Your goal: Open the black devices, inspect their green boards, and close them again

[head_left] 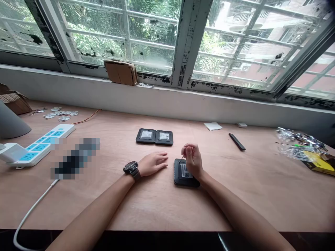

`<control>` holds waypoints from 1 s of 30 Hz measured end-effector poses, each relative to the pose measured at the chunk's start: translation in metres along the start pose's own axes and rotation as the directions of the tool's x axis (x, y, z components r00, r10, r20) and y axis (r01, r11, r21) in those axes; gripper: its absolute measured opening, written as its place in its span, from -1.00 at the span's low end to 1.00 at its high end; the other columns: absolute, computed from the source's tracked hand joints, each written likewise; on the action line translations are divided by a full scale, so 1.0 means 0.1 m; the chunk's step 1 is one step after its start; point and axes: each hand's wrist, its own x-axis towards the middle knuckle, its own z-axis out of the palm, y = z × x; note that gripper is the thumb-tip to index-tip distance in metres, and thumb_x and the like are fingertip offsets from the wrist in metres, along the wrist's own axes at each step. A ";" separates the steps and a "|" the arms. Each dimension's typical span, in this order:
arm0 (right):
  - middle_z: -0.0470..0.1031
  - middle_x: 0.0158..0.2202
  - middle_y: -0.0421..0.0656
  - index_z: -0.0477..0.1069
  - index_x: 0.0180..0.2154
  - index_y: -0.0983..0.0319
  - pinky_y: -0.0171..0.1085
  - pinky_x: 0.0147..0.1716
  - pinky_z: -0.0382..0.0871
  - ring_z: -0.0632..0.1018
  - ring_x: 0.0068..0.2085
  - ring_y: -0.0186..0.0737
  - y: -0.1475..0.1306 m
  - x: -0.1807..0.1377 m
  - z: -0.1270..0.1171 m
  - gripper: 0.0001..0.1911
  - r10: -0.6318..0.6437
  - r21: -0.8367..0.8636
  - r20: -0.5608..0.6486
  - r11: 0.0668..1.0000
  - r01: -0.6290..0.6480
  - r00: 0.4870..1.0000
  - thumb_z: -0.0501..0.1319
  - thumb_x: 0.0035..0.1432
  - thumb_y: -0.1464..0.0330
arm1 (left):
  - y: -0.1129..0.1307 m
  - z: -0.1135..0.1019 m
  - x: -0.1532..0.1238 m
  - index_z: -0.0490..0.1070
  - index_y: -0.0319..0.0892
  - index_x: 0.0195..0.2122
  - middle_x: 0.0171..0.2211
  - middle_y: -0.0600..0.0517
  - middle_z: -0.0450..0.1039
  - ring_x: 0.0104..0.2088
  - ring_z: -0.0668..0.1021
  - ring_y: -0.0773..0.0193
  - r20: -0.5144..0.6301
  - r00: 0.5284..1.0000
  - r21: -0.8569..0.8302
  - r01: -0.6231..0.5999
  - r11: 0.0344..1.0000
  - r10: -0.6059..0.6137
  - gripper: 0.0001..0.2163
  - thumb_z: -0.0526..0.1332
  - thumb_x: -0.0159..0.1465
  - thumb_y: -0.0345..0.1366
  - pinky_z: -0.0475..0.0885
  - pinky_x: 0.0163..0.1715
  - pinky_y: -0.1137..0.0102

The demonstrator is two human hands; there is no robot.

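Note:
My right hand (192, 161) is closed around a thin dark rod (180, 160), which looks like a small screwdriver; its handle is hidden in the fingers. The rod's tip meets the top left corner of a flat black case (179, 177) with a white label. That case lies on the table, partly covered by my right hand. Palm down on the wood, my left hand (154, 164) rests to the left of the case, fingers stretched out and holding nothing. Beyond it, two similar labelled black cases (146, 136) (164, 137) lie side by side.
A white power strip (68, 129) and a blurred dark object (74, 160) with a white cable lie left. Small white parts (60, 113) sit behind them. To the right are a black bar (237, 142), plastic bags (295, 137) and a yellow-black box (320, 164). Windows line the back.

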 end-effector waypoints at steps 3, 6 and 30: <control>0.38 -0.40 -0.25 0.26 -0.13 0.09 -0.26 -0.45 0.30 0.36 -0.46 -0.28 0.04 -0.01 0.00 -0.77 0.006 0.015 0.014 1.000 -0.007 1.000 0.02 0.45 0.10 | 0.01 -0.01 0.00 0.48 -0.10 0.17 0.28 -0.08 0.35 0.30 0.38 0.05 0.004 1.000 -0.006 0.001 1.000 -0.001 -0.60 0.18 0.42 -0.02 0.28 0.28 0.18; 0.40 -0.39 -0.24 0.27 -0.12 0.09 -0.26 -0.44 0.32 0.38 -0.45 -0.27 0.05 -0.01 -0.01 -0.76 0.026 0.023 0.017 0.999 -0.027 1.000 0.02 0.44 0.09 | -0.01 0.01 0.00 0.47 -0.08 0.18 0.29 -0.06 0.35 0.30 0.38 0.05 -0.002 1.000 -0.018 0.013 1.000 -0.013 -0.59 0.19 0.41 -0.01 0.28 0.29 0.16; 0.50 -0.10 -0.11 0.36 -0.32 0.19 -0.31 -0.53 0.36 0.50 -0.45 -0.37 -0.17 0.36 -0.71 -0.71 0.110 0.136 -0.095 0.986 -0.096 0.989 0.40 0.17 0.18 | 0.29 0.05 0.03 0.45 -0.10 0.16 0.36 -0.08 0.23 0.29 0.39 0.03 -0.155 0.984 0.221 -0.052 0.974 0.088 -0.68 0.11 0.45 -0.23 0.30 0.29 0.13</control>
